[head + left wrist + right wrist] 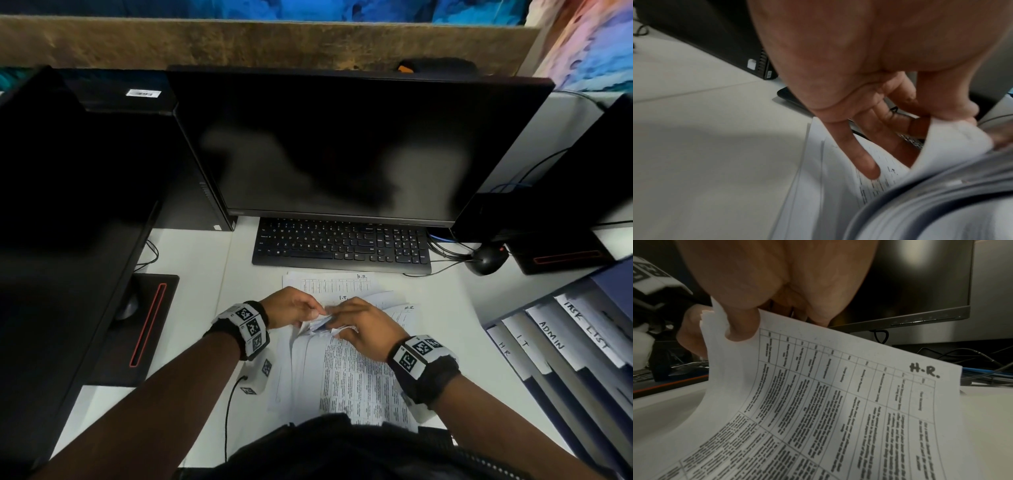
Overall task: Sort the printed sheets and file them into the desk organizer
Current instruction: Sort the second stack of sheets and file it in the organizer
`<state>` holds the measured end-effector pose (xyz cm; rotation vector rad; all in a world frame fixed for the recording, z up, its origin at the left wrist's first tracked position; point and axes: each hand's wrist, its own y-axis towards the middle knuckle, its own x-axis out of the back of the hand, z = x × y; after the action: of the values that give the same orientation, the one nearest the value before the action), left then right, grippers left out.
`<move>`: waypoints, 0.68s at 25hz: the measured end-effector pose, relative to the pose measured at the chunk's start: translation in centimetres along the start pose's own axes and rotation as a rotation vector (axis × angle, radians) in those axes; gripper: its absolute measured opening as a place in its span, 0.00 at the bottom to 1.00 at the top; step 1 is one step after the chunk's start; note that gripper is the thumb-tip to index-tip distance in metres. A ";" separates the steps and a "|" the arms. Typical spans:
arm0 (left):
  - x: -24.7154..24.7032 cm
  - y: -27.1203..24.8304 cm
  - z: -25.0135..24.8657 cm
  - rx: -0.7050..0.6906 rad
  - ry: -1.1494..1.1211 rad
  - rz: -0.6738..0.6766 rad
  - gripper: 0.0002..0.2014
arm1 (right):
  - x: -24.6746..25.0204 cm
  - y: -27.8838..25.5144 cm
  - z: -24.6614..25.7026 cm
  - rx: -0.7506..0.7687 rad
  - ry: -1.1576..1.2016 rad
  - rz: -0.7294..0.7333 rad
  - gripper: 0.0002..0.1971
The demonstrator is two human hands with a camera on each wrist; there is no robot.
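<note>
Early in the sort, by the look of it: printed sheets (346, 373) lying fanned on the bench (191, 260) just in front of the keyboard (340, 245), none seen moving toward the desk organizer (561, 346) to the keyboard's right. Left hand (291, 306) and right hand (366, 329) meeting over the pile, each grip pinching raised page corners. Top sheet (838, 402) marked "H.R."; others marked "I.T." Organizer tabs reading HR, IT, ADMIN, TASK LIST. Slot contents hard to judge, organizer cut off at the edge, pile depth unclear, print illegible.
</note>
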<state>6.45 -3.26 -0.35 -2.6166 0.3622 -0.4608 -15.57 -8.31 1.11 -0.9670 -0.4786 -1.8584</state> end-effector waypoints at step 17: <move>-0.7 2.3 3.4 0.190 0.558 -0.326 0.27 | 0.2 0.1 0.3 -0.025 -0.003 0.058 0.12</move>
<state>6.70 -3.66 -4.50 -2.3265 0.0527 -1.2772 -15.38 -8.25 1.40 -0.9907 -0.4260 -1.8142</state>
